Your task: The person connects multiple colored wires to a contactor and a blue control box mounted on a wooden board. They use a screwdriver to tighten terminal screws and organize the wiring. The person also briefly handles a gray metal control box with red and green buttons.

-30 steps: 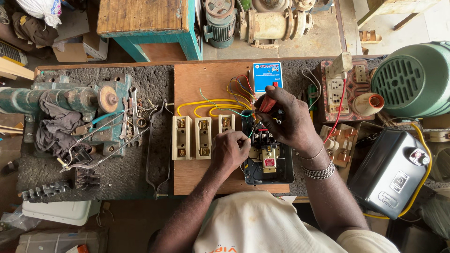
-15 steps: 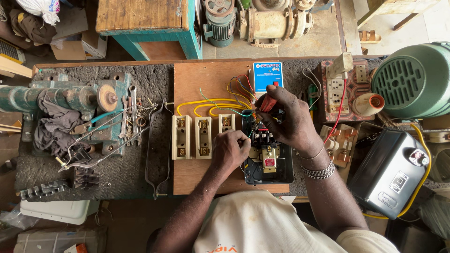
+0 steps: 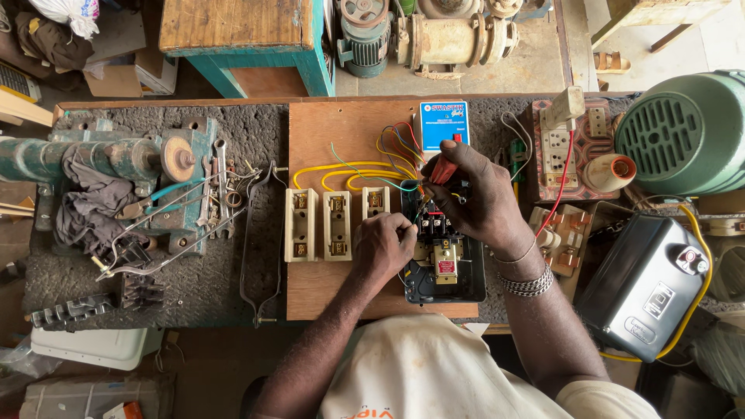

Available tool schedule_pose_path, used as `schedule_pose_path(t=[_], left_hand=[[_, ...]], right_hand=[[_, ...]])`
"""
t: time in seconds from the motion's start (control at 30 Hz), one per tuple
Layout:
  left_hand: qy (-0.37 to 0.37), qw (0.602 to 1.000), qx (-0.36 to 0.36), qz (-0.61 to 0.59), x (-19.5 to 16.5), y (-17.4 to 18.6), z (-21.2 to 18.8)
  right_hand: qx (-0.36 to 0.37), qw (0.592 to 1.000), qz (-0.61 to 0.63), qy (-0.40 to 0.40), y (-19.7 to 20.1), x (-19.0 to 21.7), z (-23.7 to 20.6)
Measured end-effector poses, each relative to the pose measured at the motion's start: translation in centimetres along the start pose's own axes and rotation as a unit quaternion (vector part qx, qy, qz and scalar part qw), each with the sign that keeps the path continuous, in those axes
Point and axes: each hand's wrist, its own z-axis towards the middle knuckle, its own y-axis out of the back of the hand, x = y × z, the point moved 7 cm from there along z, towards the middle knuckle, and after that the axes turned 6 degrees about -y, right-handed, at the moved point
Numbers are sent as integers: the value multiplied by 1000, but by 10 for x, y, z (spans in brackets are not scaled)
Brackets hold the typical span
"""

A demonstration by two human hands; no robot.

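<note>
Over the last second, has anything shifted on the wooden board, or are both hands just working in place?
Nothing has visibly moved. The right hand still holds the red-handled screwdriver at the top of the black switch unit. The left hand still rests at that unit's left edge. The three cream fuse holders, yellow wires and blue box lie as before.

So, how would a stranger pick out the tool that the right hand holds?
Find the wooden board at the middle of the bench, then the black switch box on its right part. Above it the right hand grips a screwdriver, the only red-handled thing among the coloured wires.
</note>
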Motion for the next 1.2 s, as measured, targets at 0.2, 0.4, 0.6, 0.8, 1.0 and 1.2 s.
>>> schedule_pose_path(t=[0.2, 0.4, 0.6, 0.8, 1.0, 1.2], left_hand=[[-28, 999, 5, 17, -4, 0, -1], [-28, 999, 8, 24, -6, -2, -2], [-81, 994, -4, 75, -7, -6, -1], [-63, 991, 58, 101, 6, -23, 3], [-60, 995, 11, 79, 3, -14, 5], [-22, 998, 13, 64, 2, -7, 6]], right_hand=[[9, 1000, 12, -15, -2, -2, -2], [5, 1000, 22, -1, -3, 0, -3], [9, 1000, 24, 14, -2, 3, -2], [14, 1000, 19, 12, -4, 4, -1], [12, 1000, 1, 22, -3, 5, -1], [10, 999, 0, 34, -3, 7, -1]])
